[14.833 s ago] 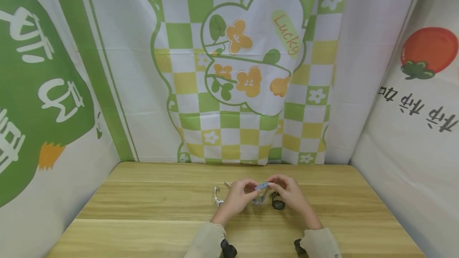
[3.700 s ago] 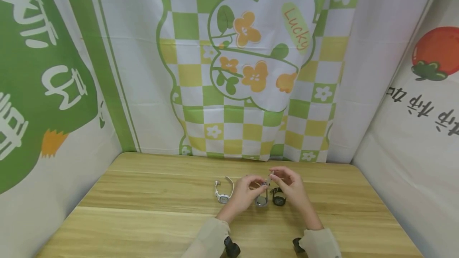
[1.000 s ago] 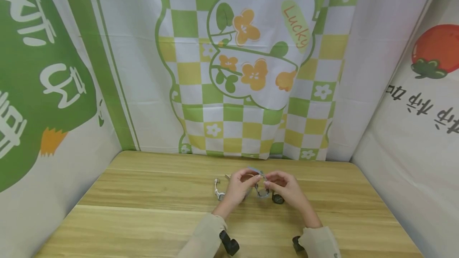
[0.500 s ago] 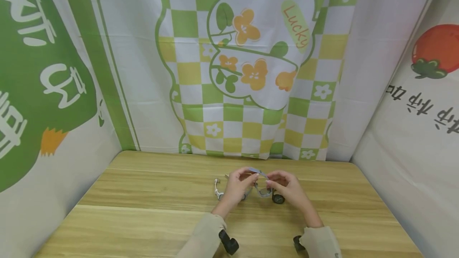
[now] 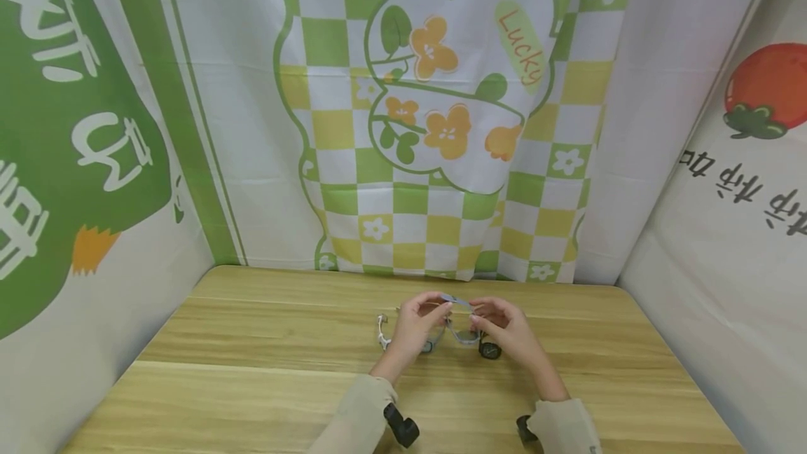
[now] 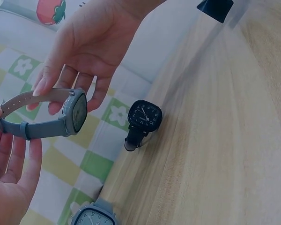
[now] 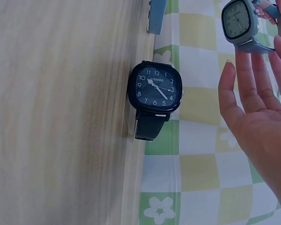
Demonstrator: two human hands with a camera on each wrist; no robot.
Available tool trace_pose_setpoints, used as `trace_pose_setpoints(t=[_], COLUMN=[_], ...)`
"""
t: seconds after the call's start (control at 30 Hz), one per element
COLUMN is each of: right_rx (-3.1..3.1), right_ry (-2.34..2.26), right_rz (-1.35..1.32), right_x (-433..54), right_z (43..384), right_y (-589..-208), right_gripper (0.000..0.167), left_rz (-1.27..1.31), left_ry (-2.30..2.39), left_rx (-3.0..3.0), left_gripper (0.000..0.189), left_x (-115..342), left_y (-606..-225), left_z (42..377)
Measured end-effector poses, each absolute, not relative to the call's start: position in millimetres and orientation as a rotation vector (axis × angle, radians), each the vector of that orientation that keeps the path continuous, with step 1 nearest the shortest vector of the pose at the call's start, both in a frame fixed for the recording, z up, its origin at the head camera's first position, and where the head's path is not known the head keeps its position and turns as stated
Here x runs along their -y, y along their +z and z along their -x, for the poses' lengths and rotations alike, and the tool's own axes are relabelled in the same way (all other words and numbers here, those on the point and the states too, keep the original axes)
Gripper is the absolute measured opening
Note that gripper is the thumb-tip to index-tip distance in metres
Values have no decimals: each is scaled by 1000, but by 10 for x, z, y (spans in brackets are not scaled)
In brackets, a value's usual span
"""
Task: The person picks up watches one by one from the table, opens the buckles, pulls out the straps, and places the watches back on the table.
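Note:
A blue-grey square watch (image 6: 77,112) hangs in the air between my two hands, its strap forming a loop. My left hand (image 5: 412,328) pinches the strap near the buckle end with thumb and fingers. On the other side, my right hand (image 5: 507,324) holds the strap close to the case, with its thumb on the light inner side in the left wrist view. Just below the right hand stands a black watch (image 7: 155,86) with white numerals. A second blue-grey watch (image 6: 94,216) lies near the left hand, mostly covered by it in the head view.
A white watch (image 5: 383,335) rests left of my left hand, partly hidden. All of this is on a wooden table (image 5: 265,342). A checked curtain (image 5: 429,230) hangs along its back edge, with printed cloths at both sides.
Earlier the right hand held up the loose strap end; now the strap makes a loop and the watch is higher. Over the last second it has shifted slightly right.

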State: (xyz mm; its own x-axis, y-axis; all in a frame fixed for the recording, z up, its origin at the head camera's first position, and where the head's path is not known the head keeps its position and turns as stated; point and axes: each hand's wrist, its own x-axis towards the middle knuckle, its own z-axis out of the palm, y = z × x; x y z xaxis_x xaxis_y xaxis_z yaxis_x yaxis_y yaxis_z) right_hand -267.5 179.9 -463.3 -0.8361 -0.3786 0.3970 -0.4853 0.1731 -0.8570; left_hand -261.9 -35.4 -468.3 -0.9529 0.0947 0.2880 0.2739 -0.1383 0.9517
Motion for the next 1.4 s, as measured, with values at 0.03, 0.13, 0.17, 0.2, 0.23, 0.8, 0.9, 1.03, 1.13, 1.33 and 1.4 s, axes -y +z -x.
trace_pose_setpoints(t=[0.03, 0.13, 0.17, 0.2, 0.23, 0.8, 0.9, 1.03, 1.13, 1.33, 1.4], right_rx=[2325, 2309, 2306, 2303, 2302, 2275, 2269, 2271, 2280, 2296, 2304], right_ry=[1757, 1751, 1746, 1746, 1741, 1759, 1753, 1758, 1766, 1761, 1755], right_rz=[-872, -883, -884, -884, -881, -838, -836, -825, -806, -774, -770], right_x=[-1797, -1787, -1783, -1779, -1774, -1727, -1732, -1739, -1745, -1756, -1763], right_z=[2672, 2662, 2659, 2657, 2655, 2639, 2642, 2641, 2640, 2645, 2650], right_y=[-4631, -4622, -4620, -4618, -4616, -4606, -4608, -4600, -4592, -4588, -4588], right_gripper=[26, 26, 26, 26, 26, 22, 21, 20, 20, 19, 19], left_rz=[431, 451, 462, 471, 469, 503, 498, 495, 485, 468, 467], left_ry=[-2241, -2232, -2228, -2228, -2228, -2190, -2195, -2202, -2206, -2204, -2202], left_rx=[1981, 1996, 2001, 2004, 2013, 2053, 2053, 2046, 2050, 2057, 2058], left_gripper=[24, 23, 23, 23, 23, 21, 20, 21, 21, 21, 21], left_x=[350, 338, 334, 328, 323, 296, 302, 309, 311, 319, 322], left_y=[-4682, -4692, -4696, -4699, -4703, -4710, -4711, -4714, -4716, -4717, -4716], left_z=[2615, 2609, 2606, 2605, 2604, 2577, 2577, 2575, 2583, 2590, 2593])
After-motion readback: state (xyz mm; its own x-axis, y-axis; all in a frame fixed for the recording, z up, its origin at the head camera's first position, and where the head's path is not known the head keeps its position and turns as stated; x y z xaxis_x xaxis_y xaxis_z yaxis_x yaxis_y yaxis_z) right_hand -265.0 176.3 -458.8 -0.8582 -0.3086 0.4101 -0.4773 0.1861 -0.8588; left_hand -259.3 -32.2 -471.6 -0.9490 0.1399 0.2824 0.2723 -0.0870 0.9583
